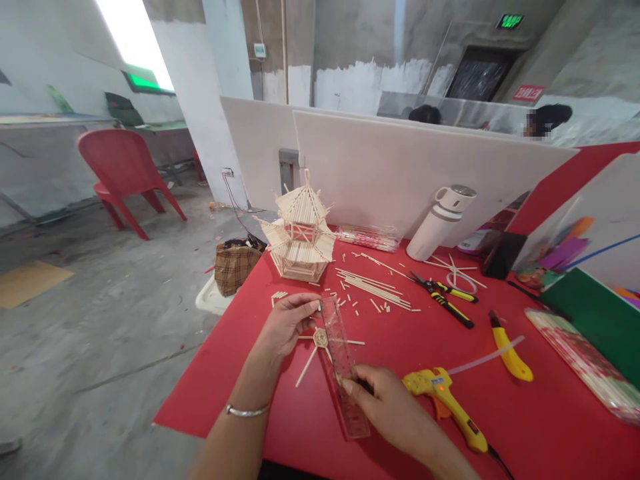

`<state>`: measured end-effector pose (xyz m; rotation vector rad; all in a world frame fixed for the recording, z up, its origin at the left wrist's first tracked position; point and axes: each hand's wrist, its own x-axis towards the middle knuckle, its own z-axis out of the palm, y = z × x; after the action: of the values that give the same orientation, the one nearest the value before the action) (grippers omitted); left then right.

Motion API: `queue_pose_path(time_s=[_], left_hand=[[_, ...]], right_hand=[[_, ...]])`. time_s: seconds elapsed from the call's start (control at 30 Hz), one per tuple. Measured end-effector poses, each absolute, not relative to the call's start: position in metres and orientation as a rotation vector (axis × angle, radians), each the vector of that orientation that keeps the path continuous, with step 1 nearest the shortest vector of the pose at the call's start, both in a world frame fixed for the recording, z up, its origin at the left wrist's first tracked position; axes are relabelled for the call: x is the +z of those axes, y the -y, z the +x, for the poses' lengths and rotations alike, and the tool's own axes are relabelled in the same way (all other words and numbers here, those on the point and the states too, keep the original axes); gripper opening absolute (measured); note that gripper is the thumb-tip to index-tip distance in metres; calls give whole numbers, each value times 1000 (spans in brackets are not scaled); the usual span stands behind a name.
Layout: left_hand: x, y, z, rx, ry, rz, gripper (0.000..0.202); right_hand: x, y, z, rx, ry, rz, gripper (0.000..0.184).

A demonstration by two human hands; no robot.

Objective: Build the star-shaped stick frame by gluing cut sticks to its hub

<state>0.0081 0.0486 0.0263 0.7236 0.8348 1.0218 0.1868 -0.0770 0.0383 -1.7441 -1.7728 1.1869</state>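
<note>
A clear plastic ruler (353, 415) lies slantwise above a small star-shaped piece of wooden sticks (321, 339), whose arms spread from a round hub. My left hand (290, 323) has its thumb and fingers closed at the ruler's far end. Lower down, my right hand (373, 400) grips the ruler's right edge between thumb and fingers. Something dark shows by the right fingers, too hidden to name. Behind my hands stands a pagoda model (301, 233) built of the same pale sticks.
Loose sticks (375, 288) and short cut pieces lie mid-table. To the right are pliers (445, 300), a yellow-handled knife (510, 350) and a yellow glue gun (450, 400). A white flask (440, 223) stands before the white partition (400, 167). The red table (200, 393) ends at left.
</note>
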Motion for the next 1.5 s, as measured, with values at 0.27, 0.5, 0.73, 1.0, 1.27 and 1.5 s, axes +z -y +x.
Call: queue_pose_path(time_s=[0.27, 0.5, 0.73, 1.0, 1.27, 1.5], left_hand=[[7, -58, -33, 1006, -1526, 1276, 21], [-11, -55, -60, 606, -1929, 1757, 18], [1, -80, -55, 373, -2207, 1869, 34], [-3, -92, -58, 181, -2219, 2031, 28], [13, -76, -45, 951, -1585, 1430, 15], [34, -53, 4, 998, -896, 778, 37]], right_hand=[[38, 78, 188, 1180, 1757, -1691, 33], [37, 79, 181, 1239, 1761, -1627, 31], [41, 83, 185, 1223, 1751, -1623, 32], [39, 87, 182, 1216, 1757, -1617, 30], [40, 87, 186, 1272, 1696, -1575, 29], [37, 82, 188, 1258, 1638, -1585, 30]])
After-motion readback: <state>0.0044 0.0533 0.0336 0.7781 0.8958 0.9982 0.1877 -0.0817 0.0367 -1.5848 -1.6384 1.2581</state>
